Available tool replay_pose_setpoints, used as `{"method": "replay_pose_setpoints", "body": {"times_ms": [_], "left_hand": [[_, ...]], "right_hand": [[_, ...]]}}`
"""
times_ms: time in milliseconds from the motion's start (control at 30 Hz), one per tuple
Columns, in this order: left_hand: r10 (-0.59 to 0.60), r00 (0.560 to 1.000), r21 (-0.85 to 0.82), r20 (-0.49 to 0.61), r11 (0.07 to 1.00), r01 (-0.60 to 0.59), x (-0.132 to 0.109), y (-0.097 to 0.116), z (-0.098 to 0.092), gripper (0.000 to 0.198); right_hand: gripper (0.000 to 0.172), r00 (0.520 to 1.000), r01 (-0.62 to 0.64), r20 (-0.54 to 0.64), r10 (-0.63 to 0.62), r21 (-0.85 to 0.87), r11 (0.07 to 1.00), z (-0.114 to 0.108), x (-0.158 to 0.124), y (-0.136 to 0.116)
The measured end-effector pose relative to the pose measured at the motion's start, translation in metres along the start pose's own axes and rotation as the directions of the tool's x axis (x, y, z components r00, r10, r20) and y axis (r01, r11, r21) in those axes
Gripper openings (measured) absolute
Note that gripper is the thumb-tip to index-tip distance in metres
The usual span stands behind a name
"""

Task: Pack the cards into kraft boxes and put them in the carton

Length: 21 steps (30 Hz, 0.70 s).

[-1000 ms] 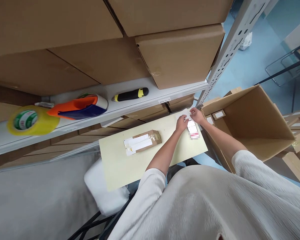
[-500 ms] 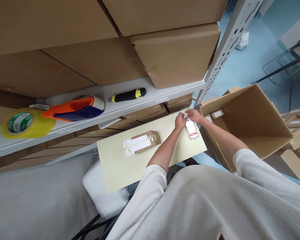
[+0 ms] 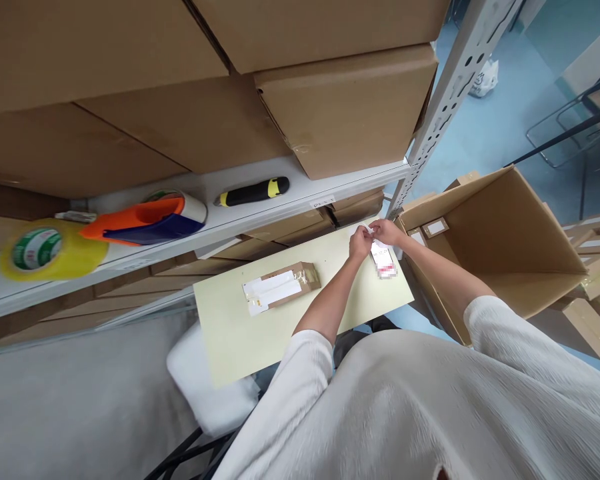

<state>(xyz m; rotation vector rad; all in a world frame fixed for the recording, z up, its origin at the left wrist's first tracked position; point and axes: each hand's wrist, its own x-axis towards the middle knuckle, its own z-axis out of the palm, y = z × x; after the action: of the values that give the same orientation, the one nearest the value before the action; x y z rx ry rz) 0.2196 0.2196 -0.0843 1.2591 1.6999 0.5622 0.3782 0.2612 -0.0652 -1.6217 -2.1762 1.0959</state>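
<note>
My left hand (image 3: 361,243) and my right hand (image 3: 386,232) meet over the right end of a pale yellow board (image 3: 230,333). Both are closed, their fingertips pinching a small piece of thin white paper or film between them. Just below the hands lies a white label slip (image 3: 383,259) with black writing and a red band. To the left on the board rests a narrow cardboard box (image 3: 307,276), with a white label and clear tape on it.
A shelf edge (image 3: 360,180) runs behind the board, holding large cartons (image 3: 350,107), a black-yellow cutter (image 3: 253,192), an orange-blue tape dispenser (image 3: 145,223) and a yellow tape roll (image 3: 60,250). An open carton (image 3: 510,233) stands at the right, beside a perforated post (image 3: 443,107).
My hands have drawn slightly closer together, and the white piece between them looks smaller. The view has shifted a little; the box and shelf items stay in place.
</note>
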Motion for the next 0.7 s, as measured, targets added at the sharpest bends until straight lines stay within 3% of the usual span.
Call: {"method": "replay_pose_setpoints", "body": {"times_ms": [367,700], "left_hand": [[0.019,1.0,-0.037,-0.013,0.999,-0.02,0.001,-0.005,-0.001,0.025],[-0.032,0.999,-0.043,-0.023,0.999,0.031,0.004,-0.002,0.0,0.026]], "right_hand": [[0.037,0.999,-0.037,-0.001,0.038,0.103,0.994,0.002,0.006,0.009],[0.055,0.994,-0.024,0.11,0.006,0.159,0.987,-0.003,0.007,0.018]]}}
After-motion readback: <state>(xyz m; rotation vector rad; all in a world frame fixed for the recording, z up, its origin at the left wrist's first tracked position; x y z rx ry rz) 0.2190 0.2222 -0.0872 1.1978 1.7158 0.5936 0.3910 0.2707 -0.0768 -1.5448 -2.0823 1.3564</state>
